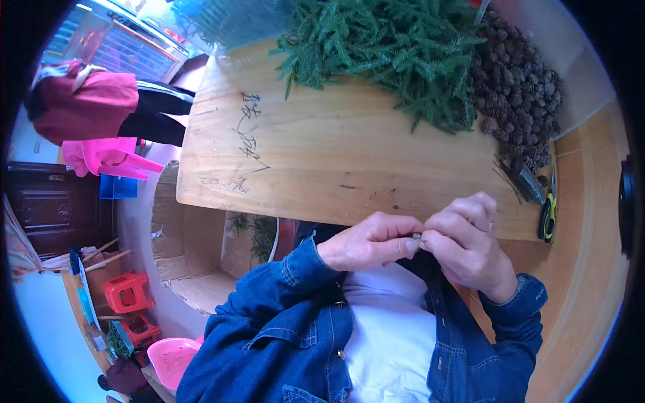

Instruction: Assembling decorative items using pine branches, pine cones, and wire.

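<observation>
My left hand (369, 243) and my right hand (469, 243) meet just off the near edge of the wooden table (349, 148), in front of my chest. Both are closed, thumbs against fingers, in a pinch. Between the fingertips shows a tiny greyish piece (417, 236), too small to name. The curled fingers of my right hand hide whatever else may be in it. Across the table lies a heap of green fir sprigs (396, 54), with a pile of brown pine cones (514, 87) to its right.
Near the right edge lie a bundle of thin dark wires (524, 181) and yellow-green-handled pliers (549, 215). A cardboard box (195, 235) with green sprigs inside stands below on the left. Further left are a person in red (101, 101), a pink chair (111, 156), red stools (129, 292) and a pink basin (171, 359).
</observation>
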`<state>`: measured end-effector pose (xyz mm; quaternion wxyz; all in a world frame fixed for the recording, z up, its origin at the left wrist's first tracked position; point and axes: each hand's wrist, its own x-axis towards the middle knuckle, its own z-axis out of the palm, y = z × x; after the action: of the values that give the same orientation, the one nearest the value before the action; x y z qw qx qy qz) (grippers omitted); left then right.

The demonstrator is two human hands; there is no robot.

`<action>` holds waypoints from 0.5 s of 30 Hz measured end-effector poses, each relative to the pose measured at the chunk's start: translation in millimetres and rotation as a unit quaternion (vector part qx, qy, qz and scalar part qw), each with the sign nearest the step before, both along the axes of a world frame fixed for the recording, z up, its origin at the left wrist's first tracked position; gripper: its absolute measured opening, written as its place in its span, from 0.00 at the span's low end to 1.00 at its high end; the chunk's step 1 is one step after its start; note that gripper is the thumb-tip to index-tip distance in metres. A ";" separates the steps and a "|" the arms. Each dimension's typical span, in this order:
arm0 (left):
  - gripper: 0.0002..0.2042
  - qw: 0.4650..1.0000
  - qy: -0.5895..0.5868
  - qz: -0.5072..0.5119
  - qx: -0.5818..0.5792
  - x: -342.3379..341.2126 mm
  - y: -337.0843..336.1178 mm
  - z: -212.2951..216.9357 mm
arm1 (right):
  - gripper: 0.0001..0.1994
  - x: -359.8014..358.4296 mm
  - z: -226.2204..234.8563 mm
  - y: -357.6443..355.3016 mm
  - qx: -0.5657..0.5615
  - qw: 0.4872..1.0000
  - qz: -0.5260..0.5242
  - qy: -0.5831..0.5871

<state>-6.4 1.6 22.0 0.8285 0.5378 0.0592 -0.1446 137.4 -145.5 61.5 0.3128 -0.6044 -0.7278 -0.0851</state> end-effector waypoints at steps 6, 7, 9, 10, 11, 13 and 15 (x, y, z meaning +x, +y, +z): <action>0.14 0.999 -0.020 -0.018 0.024 2.9 -0.7 -1.8 | 0.08 10.1 -9.0 -4.2 -0.040 0.999 0.024 0.024; 0.13 0.999 -0.023 -0.021 0.014 4.5 1.5 -0.3 | 0.08 10.9 -9.7 -2.9 -0.044 0.998 0.023 0.027; 0.13 0.999 -0.023 -0.027 -0.005 5.7 1.6 -1.5 | 0.08 12.1 -10.8 0.5 -0.061 0.997 0.040 0.034; 0.12 0.998 -0.041 -0.020 0.032 5.9 0.8 -2.9 | 0.08 13.1 -11.8 0.8 -0.070 0.996 0.048 0.038; 0.12 0.996 -0.059 -0.013 0.068 5.9 -0.2 -4.5 | 0.08 14.5 -13.2 -0.1 -0.077 0.995 0.046 0.041; 0.11 0.992 -0.076 -0.005 0.102 7.3 -1.9 -8.6 | 0.08 17.9 -15.4 -1.0 -0.112 0.990 0.069 0.051; 0.11 0.960 -0.182 0.030 0.211 10.5 -4.1 -14.4 | 0.08 17.8 -15.9 -1.9 -0.130 0.986 0.082 0.056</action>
<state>4.1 -2.5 7.6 0.6971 0.7154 -0.0474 -0.0039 155.1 -147.4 45.6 0.2780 -0.5819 -0.7610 0.0705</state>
